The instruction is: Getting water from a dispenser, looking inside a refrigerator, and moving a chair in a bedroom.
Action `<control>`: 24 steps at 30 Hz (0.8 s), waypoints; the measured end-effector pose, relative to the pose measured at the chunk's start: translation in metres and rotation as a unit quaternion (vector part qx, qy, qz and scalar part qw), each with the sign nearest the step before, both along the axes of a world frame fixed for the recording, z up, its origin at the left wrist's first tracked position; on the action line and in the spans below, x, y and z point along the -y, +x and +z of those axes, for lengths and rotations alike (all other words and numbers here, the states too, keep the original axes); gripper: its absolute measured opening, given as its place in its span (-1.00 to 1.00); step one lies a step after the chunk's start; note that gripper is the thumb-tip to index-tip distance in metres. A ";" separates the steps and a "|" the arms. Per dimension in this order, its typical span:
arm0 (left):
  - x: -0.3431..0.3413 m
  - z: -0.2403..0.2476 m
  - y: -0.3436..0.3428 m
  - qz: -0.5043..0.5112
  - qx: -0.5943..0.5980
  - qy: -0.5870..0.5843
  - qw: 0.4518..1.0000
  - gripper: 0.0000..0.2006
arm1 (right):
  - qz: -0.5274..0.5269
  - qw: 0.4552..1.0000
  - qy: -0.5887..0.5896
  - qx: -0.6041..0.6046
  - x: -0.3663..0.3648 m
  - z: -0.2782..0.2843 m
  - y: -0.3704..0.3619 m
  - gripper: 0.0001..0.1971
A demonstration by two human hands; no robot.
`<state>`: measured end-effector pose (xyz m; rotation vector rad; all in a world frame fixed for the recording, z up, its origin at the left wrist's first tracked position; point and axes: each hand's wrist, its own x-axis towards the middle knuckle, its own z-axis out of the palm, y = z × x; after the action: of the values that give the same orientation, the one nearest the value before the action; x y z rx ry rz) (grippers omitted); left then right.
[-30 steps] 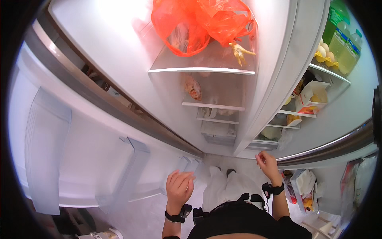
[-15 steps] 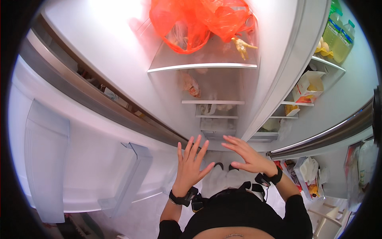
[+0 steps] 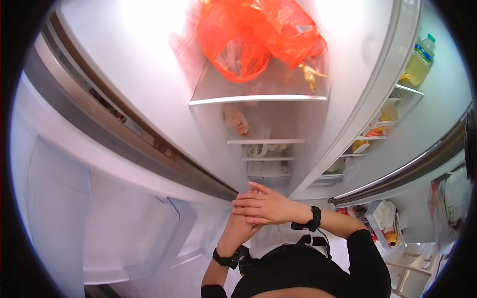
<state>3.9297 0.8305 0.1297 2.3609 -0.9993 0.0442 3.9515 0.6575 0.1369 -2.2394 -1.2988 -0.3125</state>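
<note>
Your right hand (image 3: 268,206) lies palm down across your left hand (image 3: 240,230) in the lower middle of the frame, its fingers extended, slightly apart and resting over the other hand's fingers. The left is partly covered, so you cannot tell how far its own grip is closed. Each wrist wears a black strap, with a small dark device visible on the left one.

Just above your hands in the frame stands the open refrigerator compartment (image 3: 154,94), running up the centre; its open door (image 3: 114,223), fitted with translucent bins, fills the lower left, beside your left hand. At top centre, well apart from your hands, a red plastic bag (image 3: 293,37) sits on the upper shelf (image 3: 258,100), with a pale yellow poultry foot (image 3: 309,76) poking out at its lower right. A wrapped food piece (image 3: 237,121) rests one level below. At the upper right, a bottle of pale green liquid (image 3: 421,63) stands in the neighbouring compartment.
</note>
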 end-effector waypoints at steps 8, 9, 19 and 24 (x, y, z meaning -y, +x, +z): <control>-0.008 0.009 0.006 -0.017 -0.014 -0.046 0.999 -0.43 | -0.133 0.970 0.020 -0.204 0.043 -0.026 0.006 -0.66; -0.007 0.012 0.006 -0.002 -0.017 -0.053 0.998 -0.48 | -0.145 0.968 0.029 -0.202 0.046 -0.028 0.004 -0.69; -0.024 -0.011 0.009 0.082 0.041 -0.073 0.993 -0.88 | -0.165 0.953 0.075 -0.243 0.078 -0.064 -0.032 -0.82; -0.023 -0.019 0.010 0.084 0.026 -0.103 0.991 -0.94 | -0.154 0.952 0.071 -0.254 0.076 -0.080 -0.036 -0.85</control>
<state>3.9400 0.8539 0.1103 2.2561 -0.7785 0.2627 3.9155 0.5816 0.0567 -2.1944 -0.6396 0.0646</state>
